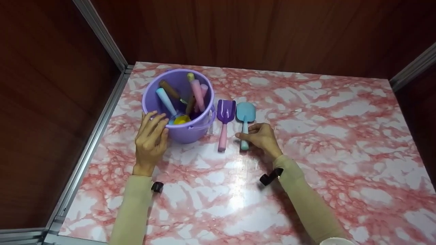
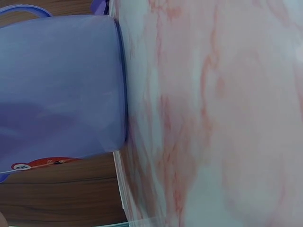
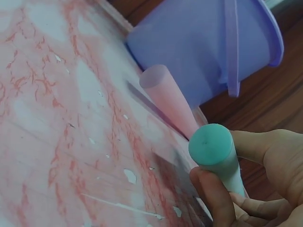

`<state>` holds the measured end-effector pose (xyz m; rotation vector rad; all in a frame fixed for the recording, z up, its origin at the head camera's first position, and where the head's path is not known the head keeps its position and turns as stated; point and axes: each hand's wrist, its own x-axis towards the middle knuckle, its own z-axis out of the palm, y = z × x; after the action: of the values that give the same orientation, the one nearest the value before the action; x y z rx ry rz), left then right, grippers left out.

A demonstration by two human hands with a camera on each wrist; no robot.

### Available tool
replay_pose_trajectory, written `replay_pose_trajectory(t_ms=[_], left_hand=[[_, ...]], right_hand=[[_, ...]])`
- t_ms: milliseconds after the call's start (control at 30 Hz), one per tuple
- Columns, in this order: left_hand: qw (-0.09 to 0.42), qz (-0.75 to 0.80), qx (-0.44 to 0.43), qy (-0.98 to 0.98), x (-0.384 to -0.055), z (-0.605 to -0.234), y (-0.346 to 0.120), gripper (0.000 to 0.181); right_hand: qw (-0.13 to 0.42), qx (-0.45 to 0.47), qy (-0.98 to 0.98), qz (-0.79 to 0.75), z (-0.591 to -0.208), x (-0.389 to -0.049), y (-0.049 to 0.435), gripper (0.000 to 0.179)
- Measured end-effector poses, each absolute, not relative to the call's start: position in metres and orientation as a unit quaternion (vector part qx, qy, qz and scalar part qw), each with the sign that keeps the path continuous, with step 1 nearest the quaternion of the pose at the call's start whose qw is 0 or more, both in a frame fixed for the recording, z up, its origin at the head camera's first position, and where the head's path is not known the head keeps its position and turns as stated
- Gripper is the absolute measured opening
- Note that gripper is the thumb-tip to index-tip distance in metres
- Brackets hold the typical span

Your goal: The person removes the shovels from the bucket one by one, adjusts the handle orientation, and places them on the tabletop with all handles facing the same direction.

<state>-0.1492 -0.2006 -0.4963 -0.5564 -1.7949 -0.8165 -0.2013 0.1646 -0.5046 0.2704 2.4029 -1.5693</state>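
Place: we see a panelled booth (image 1: 51, 85); home or workplace, we cannot tell
Panels (image 1: 238, 34): dark wood-grain, on three sides
Metal strips (image 1: 103, 34): along panel edges
Worktop (image 1: 323, 136): red-and-white marbled

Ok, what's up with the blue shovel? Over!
Right hand pinching light-blue plastic shovel by its handle. Left hand touching round purple plastic bucket. Purple, pink-handled plastic shovel alongside; nothing visibly blocking.

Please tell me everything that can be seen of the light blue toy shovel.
The light blue toy shovel looks like plastic, with a broad blade, rounded at the corners, and a paler round handle ending in a flat turquoise face. In the head view it is right of the purple-bladed shovel, blade toward the top of the picture. The right hand pinches its handle. Whether the blade rests on the table is unclear.
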Motion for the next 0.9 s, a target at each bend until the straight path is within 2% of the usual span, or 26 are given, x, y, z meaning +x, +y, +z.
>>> replay_pose_trajectory(t_ms=[433, 900], left_hand=[[0.514, -0.343, -0.232, -0.751, -0.1491, -0.4963, -0.2016, 0.031], [0.508, -0.346, -0.232, -0.754, -0.1477, -0.4968, -0.2015, 0.029]], right_hand=[[0.149, 0.109, 0.837, -0.515, -0.5007, -0.2049, 0.1595, 0.07], [0.142, 0.036, 0.862, -0.485, -0.4976, -0.2003, 0.1627, 0.052]])
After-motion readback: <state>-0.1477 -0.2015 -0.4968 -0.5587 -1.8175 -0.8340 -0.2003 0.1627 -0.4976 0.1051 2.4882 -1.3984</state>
